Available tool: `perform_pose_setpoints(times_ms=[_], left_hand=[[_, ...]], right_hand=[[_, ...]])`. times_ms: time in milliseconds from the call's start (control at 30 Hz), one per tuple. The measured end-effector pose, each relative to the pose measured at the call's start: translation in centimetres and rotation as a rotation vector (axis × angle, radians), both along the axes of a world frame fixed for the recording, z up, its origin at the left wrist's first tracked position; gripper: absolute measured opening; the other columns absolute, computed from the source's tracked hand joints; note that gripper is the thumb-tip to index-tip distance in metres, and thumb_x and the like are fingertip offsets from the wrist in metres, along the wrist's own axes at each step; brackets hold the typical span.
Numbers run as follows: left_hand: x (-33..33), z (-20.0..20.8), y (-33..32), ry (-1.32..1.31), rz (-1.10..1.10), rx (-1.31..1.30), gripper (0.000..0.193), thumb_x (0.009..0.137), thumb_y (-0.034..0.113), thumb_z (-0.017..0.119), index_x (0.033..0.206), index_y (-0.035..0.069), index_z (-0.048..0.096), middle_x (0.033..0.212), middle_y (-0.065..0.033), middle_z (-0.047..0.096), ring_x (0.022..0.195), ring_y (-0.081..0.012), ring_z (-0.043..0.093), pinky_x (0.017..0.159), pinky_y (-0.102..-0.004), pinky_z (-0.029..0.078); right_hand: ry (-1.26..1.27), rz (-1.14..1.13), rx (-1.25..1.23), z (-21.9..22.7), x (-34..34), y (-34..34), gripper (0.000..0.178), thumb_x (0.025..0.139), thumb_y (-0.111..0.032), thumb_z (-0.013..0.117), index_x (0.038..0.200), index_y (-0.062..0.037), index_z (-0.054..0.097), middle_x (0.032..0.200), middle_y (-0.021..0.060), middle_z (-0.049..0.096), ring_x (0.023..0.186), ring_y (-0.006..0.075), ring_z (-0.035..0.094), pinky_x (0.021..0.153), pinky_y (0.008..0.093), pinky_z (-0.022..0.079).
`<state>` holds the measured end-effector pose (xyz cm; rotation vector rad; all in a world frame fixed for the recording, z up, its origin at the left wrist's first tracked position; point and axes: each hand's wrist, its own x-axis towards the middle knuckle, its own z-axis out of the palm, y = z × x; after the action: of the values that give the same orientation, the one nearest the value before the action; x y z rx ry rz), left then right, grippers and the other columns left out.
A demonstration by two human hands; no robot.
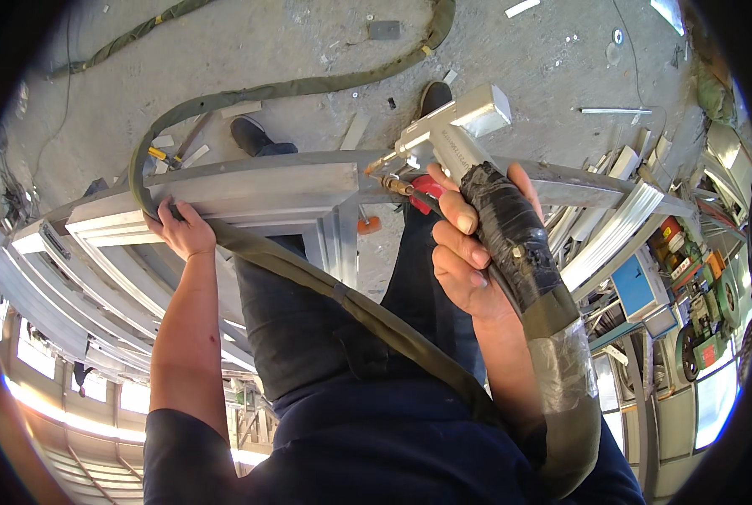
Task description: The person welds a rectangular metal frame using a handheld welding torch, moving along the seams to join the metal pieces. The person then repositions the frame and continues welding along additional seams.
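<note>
My right hand [468,244] is wrapped around the black-taped handle of a handheld welding gun [451,139]. The gun's silver head is raised, and its thin copper-coloured tip points left, over a grey metal frame [342,189]. Just below the tip is a brass nozzle [397,184] on a dark lead, with a red piece [428,190] behind it. My left hand [182,229] closes over a green fabric-sleeved cable [292,269] at the frame's left part. From there the cable sags across my lap to the gun's rear; its other end loops away over the floor.
A long beam [561,178] spans the front of the frame. More metal profiles [616,227] lie stacked at right, near a blue-panelled box [637,282] and green machinery [712,324]. Scraps and a small grey plate [384,30] lie on the concrete floor beyond my shoes.
</note>
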<state>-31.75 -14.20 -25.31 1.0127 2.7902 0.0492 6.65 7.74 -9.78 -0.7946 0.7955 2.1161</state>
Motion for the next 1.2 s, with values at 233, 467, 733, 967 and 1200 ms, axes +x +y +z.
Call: perform_pose_setpoints(times_ms=[233, 467, 733, 967, 1200], left_hand=[[-0.3, -0.1, -0.4, 0.001, -0.015, 0.015, 0.039, 0.097, 0.031, 0.053, 0.125, 0.005, 0.060, 0.148, -0.0312, 0.031, 0.129, -0.0466, 0.044, 0.107, -0.0489, 0.040], [-0.2, 0.2, 0.1, -0.024, 0.001, 0.019, 0.039, 0.097, 0.031, 0.052, 0.125, 0.006, 0.060, 0.147, -0.0327, 0.032, 0.127, -0.0478, 0.046, 0.105, -0.0493, 0.042], [-0.5, 0.1, -0.4, 0.003, -0.028, 0.017, 0.039, 0.097, 0.031, 0.052, 0.125, 0.006, 0.060, 0.147, -0.0346, 0.030, 0.127, -0.0478, 0.046, 0.105, -0.0495, 0.042], [-0.3, 0.2, -0.1, -0.022, -0.013, 0.020, 0.039, 0.097, 0.031, 0.052, 0.125, 0.005, 0.060, 0.147, -0.0354, 0.030, 0.123, -0.0469, 0.050, 0.102, -0.0484, 0.045], [-0.5, 0.1, -0.2, -0.016, -0.018, 0.010, 0.039, 0.097, 0.030, 0.052, 0.125, 0.004, 0.059, 0.147, -0.0356, 0.030, 0.128, -0.0482, 0.045, 0.104, -0.0494, 0.042]], right_hand=[[-0.011, -0.072, -0.014, -1.5, 0.7, -0.9, 0.078, 0.104, -0.051, 0.040, 0.143, 0.0156, 0.029, 0.089, 0.0159, 0.061, 0.061, 0.0204, 0.059, 0.044, 0.0298, 0.044], [0.024, -0.105, 0.009, -2.5, 1.3, -1.2, 0.077, 0.104, -0.051, 0.039, 0.142, 0.0159, 0.031, 0.089, 0.0154, 0.061, 0.061, 0.0199, 0.059, 0.044, 0.0291, 0.046], [0.045, -0.117, -0.013, -2.9, 1.3, -1.5, 0.077, 0.104, -0.051, 0.039, 0.141, 0.0157, 0.033, 0.089, 0.0158, 0.061, 0.061, 0.0204, 0.060, 0.044, 0.0293, 0.046], [0.047, -0.143, -0.010, -3.0, 1.2, -1.8, 0.077, 0.104, -0.052, 0.040, 0.140, 0.0157, 0.034, 0.089, 0.0170, 0.061, 0.060, 0.0211, 0.060, 0.043, 0.0301, 0.044], [0.103, -0.162, -0.016, -2.9, 1.2, -2.0, 0.072, 0.105, -0.052, 0.030, 0.138, 0.0083, 0.048, 0.091, 0.0213, 0.064, 0.062, 0.0242, 0.058, 0.044, 0.0330, 0.039]])
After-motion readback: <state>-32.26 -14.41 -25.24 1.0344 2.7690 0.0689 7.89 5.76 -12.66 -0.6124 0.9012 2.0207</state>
